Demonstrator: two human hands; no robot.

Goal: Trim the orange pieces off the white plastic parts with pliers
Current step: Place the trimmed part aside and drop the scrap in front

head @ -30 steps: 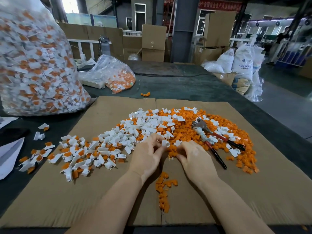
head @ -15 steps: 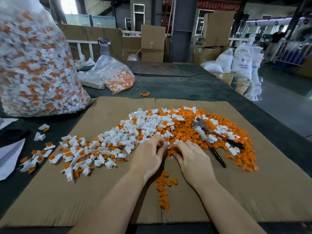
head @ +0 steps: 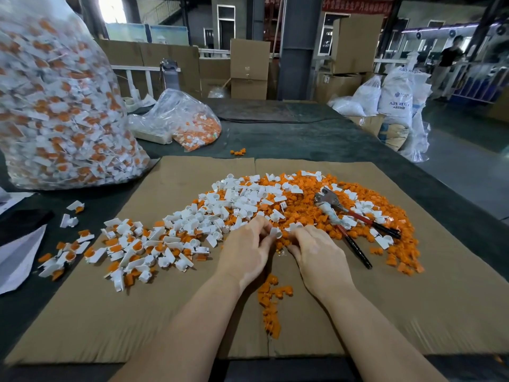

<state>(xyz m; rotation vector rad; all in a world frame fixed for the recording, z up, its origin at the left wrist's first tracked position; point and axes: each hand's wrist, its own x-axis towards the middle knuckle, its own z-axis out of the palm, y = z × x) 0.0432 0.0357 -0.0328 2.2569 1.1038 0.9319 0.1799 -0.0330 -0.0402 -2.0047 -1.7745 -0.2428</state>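
Observation:
My left hand [head: 245, 249] pinches a small white plastic part [head: 275, 232] at its fingertips, at the near edge of the pile. Close beside it, my right hand [head: 316, 255] has its fingers curled down into the orange pieces; whatever they hold is hidden. The pliers [head: 341, 216], with red and black handles, lie unheld on the orange scrap heap [head: 391, 224] right of my hands. Trimmed white parts [head: 228, 205] are heaped in the middle. White parts with orange pieces attached [head: 132, 249] spread to the left.
Everything lies on a cardboard sheet [head: 165, 312] over a dark table. A big clear bag of parts [head: 55, 106] stands at the far left and a smaller bag [head: 190, 122] behind it. A short trail of orange scraps [head: 271, 301] lies between my wrists.
Both hands stayed at the near edge of the pile, working their fingers. The white part now shows at my left fingertips. The pliers have not moved.

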